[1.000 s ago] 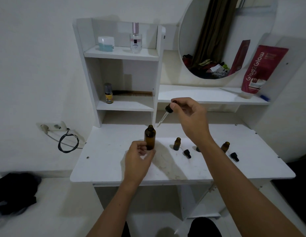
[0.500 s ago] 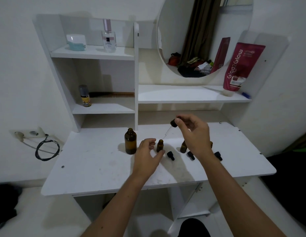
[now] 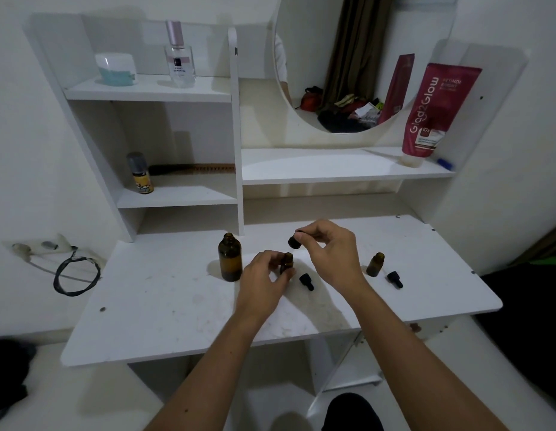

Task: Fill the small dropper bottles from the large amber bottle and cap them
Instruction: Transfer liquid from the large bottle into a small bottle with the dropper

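Note:
The large amber bottle (image 3: 229, 259) stands uncapped on the white desk (image 3: 164, 306). To its right my left hand (image 3: 264, 284) grips a small amber dropper bottle (image 3: 286, 263) that stands on the desk. My right hand (image 3: 329, 253) pinches the black bulb of a dropper (image 3: 294, 241) directly above that small bottle's mouth. A loose black dropper cap (image 3: 306, 281) lies just right of the held bottle. Farther right stands another open small bottle (image 3: 375, 264) with a second black dropper cap (image 3: 394, 279) beside it. A third small bottle is hidden behind my right hand.
Shelves rise at the back of the desk, holding a perfume bottle (image 3: 179, 56), a teal jar (image 3: 116, 69), a small yellow-labelled bottle (image 3: 141, 177) and a red tube (image 3: 432, 110). A round mirror (image 3: 357, 63) hangs above. A black cable (image 3: 74, 275) hangs at the wall socket on the left.
My left hand left the large bottle and took hold of a small bottle. My right hand carried the dropper from over the large bottle down over the small one.

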`<state>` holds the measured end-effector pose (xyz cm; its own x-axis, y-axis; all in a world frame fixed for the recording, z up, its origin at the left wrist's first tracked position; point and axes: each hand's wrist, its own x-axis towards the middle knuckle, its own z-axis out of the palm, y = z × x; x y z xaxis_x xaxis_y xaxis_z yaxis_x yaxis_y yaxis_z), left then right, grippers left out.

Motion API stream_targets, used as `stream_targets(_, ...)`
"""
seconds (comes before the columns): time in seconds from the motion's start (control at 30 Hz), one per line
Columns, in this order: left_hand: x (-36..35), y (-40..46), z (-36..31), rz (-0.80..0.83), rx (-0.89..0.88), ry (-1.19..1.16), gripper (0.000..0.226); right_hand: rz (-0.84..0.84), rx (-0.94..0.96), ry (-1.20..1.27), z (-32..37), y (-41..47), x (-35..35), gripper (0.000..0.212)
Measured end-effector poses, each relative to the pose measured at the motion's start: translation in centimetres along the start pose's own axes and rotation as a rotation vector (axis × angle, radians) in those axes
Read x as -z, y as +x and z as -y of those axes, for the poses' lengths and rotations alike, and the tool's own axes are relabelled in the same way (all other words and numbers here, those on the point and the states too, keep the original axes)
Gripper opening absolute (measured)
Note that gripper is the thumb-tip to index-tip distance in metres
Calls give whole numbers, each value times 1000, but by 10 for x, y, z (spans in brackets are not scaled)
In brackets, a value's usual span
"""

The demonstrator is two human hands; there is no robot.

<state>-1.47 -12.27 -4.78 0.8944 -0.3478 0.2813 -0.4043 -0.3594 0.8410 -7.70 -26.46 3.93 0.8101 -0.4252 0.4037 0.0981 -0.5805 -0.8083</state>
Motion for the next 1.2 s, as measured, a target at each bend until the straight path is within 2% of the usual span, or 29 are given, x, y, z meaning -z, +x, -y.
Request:
stream_targets(0.17, -1, 1, 1, 2, 8, 13, 29, 46, -1, -21, -1, 3, -3, 7)
stream_targets(0.33, -2, 1, 2, 12, 25, 29, 29, 52, -30, -19, 1, 3, -3, 8)
stream_targets(0.43, -3, 1, 2, 16, 35, 34, 29, 7, -9, -54, 2, 3, -5, 19)
stream_targets(0.57, -3, 2, 2, 17, 31, 48, 29, 12, -19, -54, 1, 4, -8, 10)
stream_targets(0.67, -2, 3, 1, 15, 26, 81, 30, 43, -19, -69, 4, 3, -7, 13)
stream_targets(0.97, 21, -26, -4, -4, 120, -74, 50, -71, 14, 12, 36, 1, 13, 15)
stream_targets(1.1, 50, -46, 1, 17, 139, -126, 46, -104, 28, 93, 48, 1, 17, 17)
stream_targets(1.2, 73, -52, 5, -30, 151, -152, 36, -97, 24, 165, 60, 2, 11, 16)
